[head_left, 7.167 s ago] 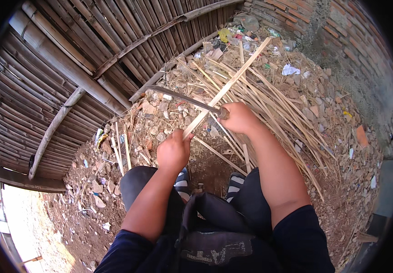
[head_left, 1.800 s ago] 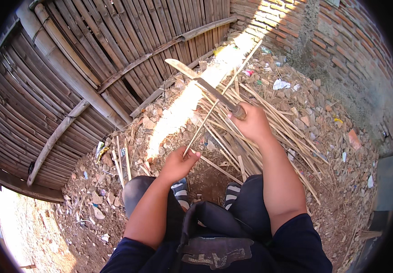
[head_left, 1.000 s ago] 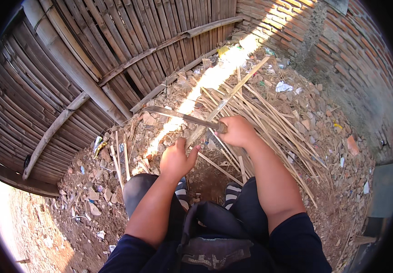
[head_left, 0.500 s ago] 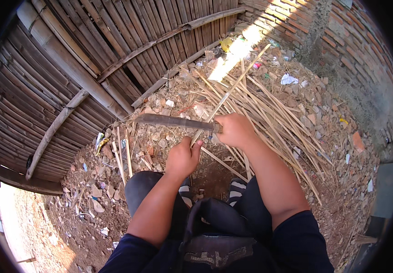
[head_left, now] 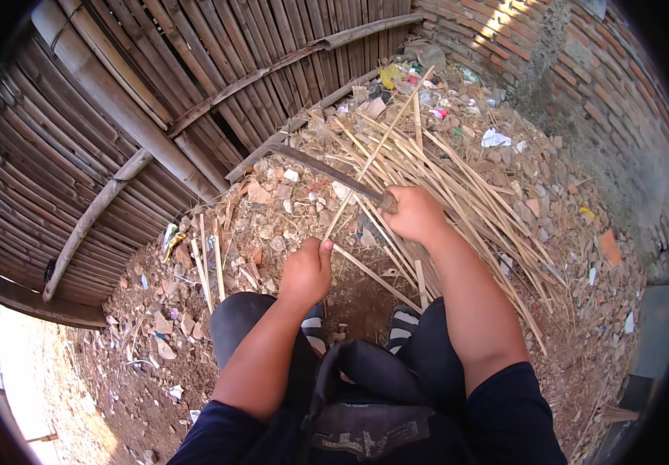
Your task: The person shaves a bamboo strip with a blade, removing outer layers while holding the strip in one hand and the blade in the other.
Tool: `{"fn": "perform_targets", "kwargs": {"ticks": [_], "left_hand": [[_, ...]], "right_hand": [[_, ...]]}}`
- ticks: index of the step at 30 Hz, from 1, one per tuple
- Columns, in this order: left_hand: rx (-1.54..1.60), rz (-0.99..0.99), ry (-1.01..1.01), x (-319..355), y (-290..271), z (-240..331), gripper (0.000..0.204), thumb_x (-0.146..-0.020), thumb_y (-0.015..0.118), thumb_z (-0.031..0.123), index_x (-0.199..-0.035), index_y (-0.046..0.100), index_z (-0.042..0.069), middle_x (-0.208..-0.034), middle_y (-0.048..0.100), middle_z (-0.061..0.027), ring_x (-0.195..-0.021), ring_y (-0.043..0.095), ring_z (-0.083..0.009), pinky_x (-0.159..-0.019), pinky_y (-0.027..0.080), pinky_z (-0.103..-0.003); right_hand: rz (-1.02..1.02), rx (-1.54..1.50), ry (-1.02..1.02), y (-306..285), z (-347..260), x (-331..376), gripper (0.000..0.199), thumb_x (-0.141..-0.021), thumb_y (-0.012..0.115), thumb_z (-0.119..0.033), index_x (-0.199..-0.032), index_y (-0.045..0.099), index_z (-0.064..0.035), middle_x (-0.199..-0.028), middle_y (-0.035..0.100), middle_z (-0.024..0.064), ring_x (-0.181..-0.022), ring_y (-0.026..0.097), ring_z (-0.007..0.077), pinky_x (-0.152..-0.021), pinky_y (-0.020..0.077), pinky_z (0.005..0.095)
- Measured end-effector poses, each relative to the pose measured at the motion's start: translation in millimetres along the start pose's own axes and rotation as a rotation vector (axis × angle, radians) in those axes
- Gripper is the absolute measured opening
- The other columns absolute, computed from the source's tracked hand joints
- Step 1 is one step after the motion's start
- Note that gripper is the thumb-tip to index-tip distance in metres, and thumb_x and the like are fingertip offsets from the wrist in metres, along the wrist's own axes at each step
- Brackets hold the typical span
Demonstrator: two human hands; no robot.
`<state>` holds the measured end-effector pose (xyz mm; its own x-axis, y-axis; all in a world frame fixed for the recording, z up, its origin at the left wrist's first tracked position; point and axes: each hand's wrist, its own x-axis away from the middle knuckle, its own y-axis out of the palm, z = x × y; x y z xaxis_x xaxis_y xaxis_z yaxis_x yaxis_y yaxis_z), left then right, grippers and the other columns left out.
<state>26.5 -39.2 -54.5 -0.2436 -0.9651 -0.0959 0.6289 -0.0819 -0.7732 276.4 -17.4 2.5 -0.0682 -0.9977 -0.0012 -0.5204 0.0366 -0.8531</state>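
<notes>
My left hand [head_left: 306, 271] is closed round the near end of a long, thin bamboo strip [head_left: 388, 139], its thumb lying along the top. The strip slants away to the far right. In my right hand [head_left: 418, 215] is the handle of a machete [head_left: 330, 172]. Its dark blade points to the far left and crosses the strip beyond my left hand; whether the two touch I cannot tell. Beneath and to the right of both hands lies a loose pile of similar bamboo strips [head_left: 497, 232].
A bamboo slat wall [head_left: 218, 58] rises at the left, with a brick wall [head_left: 598, 85] at the far right. Rubble, straw and litter cover the ground. A few short strips [head_left: 204, 260] stand left of my knee. My sandalled feet [head_left: 402, 325] are below my hands.
My right hand has moved away and to the right with the machete, whose blade now tips more toward the far side. My left hand has shifted slightly nearer. The sunlit patch on the ground has faded.
</notes>
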Motion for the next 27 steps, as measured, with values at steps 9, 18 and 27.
{"fn": "perform_targets", "kwargs": {"ticks": [9, 18, 27], "left_hand": [[-0.024, -0.048, 0.002, 0.7, -5.4, 8.1, 0.038, -0.109, 0.052, 0.033, -0.091, 0.056, 0.000, -0.076, 0.065, -0.0294, -0.078, 0.063, -0.0540, -0.069, 0.047, -0.061], [0.087, -0.011, 0.025, 1.5, -7.6, 0.4, 0.036, -0.109, 0.055, 0.031, -0.093, 0.057, -0.001, -0.074, 0.064, -0.0277, -0.076, 0.063, -0.0524, -0.068, 0.048, -0.057], [0.061, -0.050, 0.033, 5.8, -10.5, 0.3, 0.036, -0.109, 0.054, 0.029, -0.090, 0.058, -0.001, -0.075, 0.064, -0.0276, -0.075, 0.063, -0.0510, -0.067, 0.047, -0.056]], "right_hand": [[0.036, -0.096, 0.051, 2.3, 23.6, -8.9, 0.016, -0.081, 0.076, -0.023, -0.092, 0.073, -0.0111, -0.078, 0.071, 0.0157, -0.077, 0.070, 0.0378, -0.070, 0.0538, 0.0479], [0.025, -0.130, 0.102, -4.9, 37.1, -13.3, 0.017, -0.085, 0.074, -0.023, -0.095, 0.073, -0.0092, -0.085, 0.073, 0.0165, -0.082, 0.071, 0.0368, -0.075, 0.0546, 0.0468], [-0.023, 0.047, 0.041, -3.4, 8.8, -8.0, 0.020, -0.084, 0.075, -0.027, -0.097, 0.074, -0.0122, -0.090, 0.075, 0.0167, -0.088, 0.071, 0.0389, -0.077, 0.0557, 0.0494]]}}
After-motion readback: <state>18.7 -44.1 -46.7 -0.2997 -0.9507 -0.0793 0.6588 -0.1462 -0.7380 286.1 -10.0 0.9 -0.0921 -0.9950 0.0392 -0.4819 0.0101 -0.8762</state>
